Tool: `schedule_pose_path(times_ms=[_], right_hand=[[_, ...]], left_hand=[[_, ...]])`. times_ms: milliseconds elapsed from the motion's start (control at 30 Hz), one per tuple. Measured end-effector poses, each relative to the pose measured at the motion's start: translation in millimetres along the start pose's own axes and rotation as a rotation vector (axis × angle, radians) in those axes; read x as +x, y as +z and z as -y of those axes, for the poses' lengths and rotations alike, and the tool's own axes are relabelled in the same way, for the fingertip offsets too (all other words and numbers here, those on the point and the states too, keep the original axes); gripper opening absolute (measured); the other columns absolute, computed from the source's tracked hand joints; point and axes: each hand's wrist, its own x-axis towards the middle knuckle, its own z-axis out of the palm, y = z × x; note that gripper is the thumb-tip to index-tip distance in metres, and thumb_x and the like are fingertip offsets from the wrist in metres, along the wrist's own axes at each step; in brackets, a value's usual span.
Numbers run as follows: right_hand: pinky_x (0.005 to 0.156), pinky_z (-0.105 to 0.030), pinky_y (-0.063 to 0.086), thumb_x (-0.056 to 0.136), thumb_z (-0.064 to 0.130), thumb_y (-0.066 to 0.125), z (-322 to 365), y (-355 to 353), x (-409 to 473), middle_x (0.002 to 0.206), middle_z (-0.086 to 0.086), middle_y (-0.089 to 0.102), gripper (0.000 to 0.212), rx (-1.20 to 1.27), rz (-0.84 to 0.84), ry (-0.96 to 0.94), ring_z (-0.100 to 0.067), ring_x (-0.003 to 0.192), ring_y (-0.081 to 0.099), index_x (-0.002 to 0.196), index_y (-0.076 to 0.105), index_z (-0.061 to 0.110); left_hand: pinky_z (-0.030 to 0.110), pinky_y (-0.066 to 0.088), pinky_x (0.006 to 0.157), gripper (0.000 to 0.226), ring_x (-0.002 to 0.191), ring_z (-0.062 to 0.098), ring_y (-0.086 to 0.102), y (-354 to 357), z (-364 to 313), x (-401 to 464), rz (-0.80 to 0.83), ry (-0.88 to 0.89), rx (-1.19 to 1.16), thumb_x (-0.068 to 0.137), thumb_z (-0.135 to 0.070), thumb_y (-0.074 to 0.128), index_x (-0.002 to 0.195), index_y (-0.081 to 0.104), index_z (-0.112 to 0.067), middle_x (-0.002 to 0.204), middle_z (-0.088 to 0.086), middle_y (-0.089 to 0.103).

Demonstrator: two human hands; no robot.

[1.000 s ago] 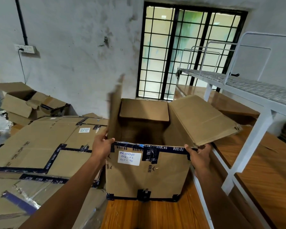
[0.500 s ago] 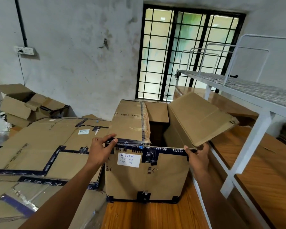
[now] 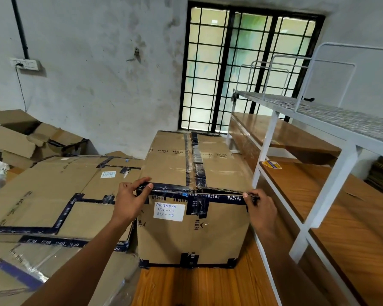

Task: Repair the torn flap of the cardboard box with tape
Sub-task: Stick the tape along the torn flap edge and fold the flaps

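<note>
A tall cardboard box [image 3: 192, 235] stands on a wooden surface in front of me, with dark blue printed tape on its edges and a white handwritten label [image 3: 169, 212] on its front. Both top flaps [image 3: 170, 164] lie flat and meet at a taped centre seam [image 3: 195, 164]. My left hand [image 3: 132, 200] grips the front top-left edge, thumb on top of the left flap. My right hand [image 3: 260, 206] holds the front top-right corner, fingers on the right flap's edge. No tape roll is visible.
Flattened and stacked cardboard boxes [image 3: 53, 195] lie to the left, with open boxes [image 3: 27, 138] behind them by the wall. A white metal rack [image 3: 332, 155] with wooden shelves [image 3: 352, 217] stands close on the right. A barred window [image 3: 245, 71] is behind the box.
The left flap swung down first, then the right flap; both now lie shut on top of the box. My hands stayed at the box's front top corners.
</note>
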Motion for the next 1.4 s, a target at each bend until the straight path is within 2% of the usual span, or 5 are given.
schedule_pose_path(times_ms=[367,700,900,1100,1400], right_hand=[[0.088,-0.035,0.043,0.092,0.059,0.068,3.4,-3.9,-13.2,0.116,0.000,0.053,0.046,0.009,0.001,-0.035,-0.018,0.111,0.052,0.126,0.061,0.028],[0.082,-0.035,0.045,0.091,0.058,0.069,12.4,-3.1,-36.5,0.115,-0.001,0.051,0.044,-0.011,-0.077,-0.039,-0.015,0.104,0.049,0.123,0.061,0.028],[0.082,-0.037,0.050,0.091,0.059,0.068,14.3,-5.4,-30.2,0.113,-0.001,0.055,0.045,-0.064,-0.048,-0.049,-0.022,0.107,0.057,0.123,0.062,0.028],[0.084,-0.035,0.047,0.093,0.040,0.076,24.6,-23.8,-20.7,0.104,0.003,0.061,0.032,-0.025,0.042,-0.043,-0.027,0.112,0.061,0.115,0.064,0.019],[0.085,-0.037,0.045,0.096,0.043,0.072,33.2,-31.8,-21.8,0.122,-0.008,0.067,0.036,-0.057,0.114,0.025,-0.031,0.126,0.054,0.122,0.061,0.021]], left_hand=[[0.030,0.049,0.084,0.041,0.098,0.006,0.056,1.3,3.7,8.0,0.006,0.101,0.123,0.097,-0.067,0.060,0.135,0.067,-0.052,0.112,-0.001,0.047],[0.047,0.050,0.110,0.046,0.114,0.030,0.053,3.3,-9.0,34.8,0.111,0.088,0.295,0.106,-0.059,0.052,0.148,0.062,-0.043,0.123,0.009,0.040],[0.046,0.050,0.107,0.045,0.121,0.035,0.058,1.1,-14.5,28.7,0.088,0.113,0.398,0.107,-0.055,0.053,0.147,0.064,-0.038,0.126,0.012,0.046],[0.045,0.054,0.108,0.045,0.116,0.036,0.064,3.1,-23.4,7.9,0.093,0.088,0.416,0.107,-0.053,0.056,0.147,0.065,-0.035,0.134,0.014,0.046],[0.051,0.056,0.103,0.046,0.121,0.039,0.064,-1.6,-44.3,-0.4,0.143,0.036,0.553,0.111,-0.054,0.044,0.152,0.057,-0.041,0.147,0.015,0.042]])
